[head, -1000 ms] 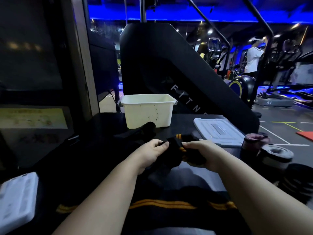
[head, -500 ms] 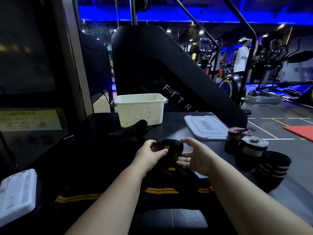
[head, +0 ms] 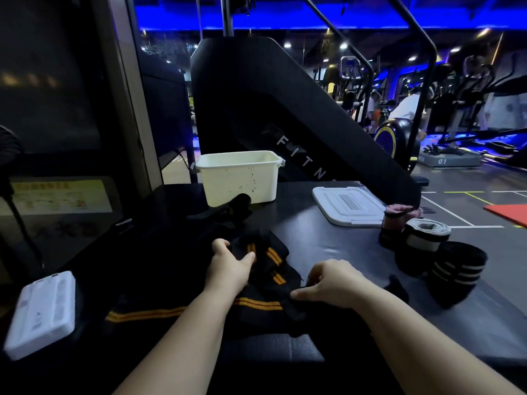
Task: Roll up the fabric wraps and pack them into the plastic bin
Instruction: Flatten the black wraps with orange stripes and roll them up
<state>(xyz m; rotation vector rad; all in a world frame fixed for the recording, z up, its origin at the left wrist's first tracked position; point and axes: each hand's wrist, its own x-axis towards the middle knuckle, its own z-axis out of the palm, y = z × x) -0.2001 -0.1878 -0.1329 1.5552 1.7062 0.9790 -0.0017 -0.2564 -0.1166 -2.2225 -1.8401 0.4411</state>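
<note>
a long black fabric wrap with two orange stripes lies loosely bunched on a black padded table top, right in front of the person. its far end is folded into a loose lump; the rest trails flat toward the left, near the table's front edge. the left hand grips the lump, fingers curled over its far side and thumb stretched across the stripes. the right hand is just beside it, fingers bent down and thumb pressed in, pinching the wrap's edge.

a cream plastic bin stands open at the back of the table, well apart from the hands. a second dark wrap lies unrolled between the hands and the bin, touching its front wall. a pale grey bin lid lies flat to the right. beside it stand three rolled wraps: a pink roll, a grey and white roll and a black roll with pale stripes. a flat white plastic case lies at the far left.
</note>
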